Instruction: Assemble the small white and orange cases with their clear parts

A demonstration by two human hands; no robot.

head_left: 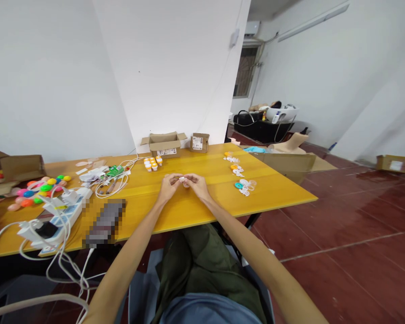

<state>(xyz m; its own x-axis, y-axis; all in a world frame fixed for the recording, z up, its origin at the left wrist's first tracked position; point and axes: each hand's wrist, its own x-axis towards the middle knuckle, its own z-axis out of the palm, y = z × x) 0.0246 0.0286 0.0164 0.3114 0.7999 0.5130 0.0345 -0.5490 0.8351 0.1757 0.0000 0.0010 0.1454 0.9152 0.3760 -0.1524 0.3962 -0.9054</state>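
Note:
My left hand (169, 185) and my right hand (196, 184) meet above the yellow table (202, 202), fingers pinched together on a small white part (182, 179) held between them. Its shape is too small to make out. Beyond the hands stand several small orange-and-white pieces (152, 163). To the right lie more small white, orange and teal pieces (240, 177).
Two cardboard boxes (164, 144) sit at the table's far edge against a white pillar. At the left are coloured balls (42, 188), a power strip with white cables (59, 216), a green item (114, 171) and a brown box (18, 167). Red tiled floor lies to the right.

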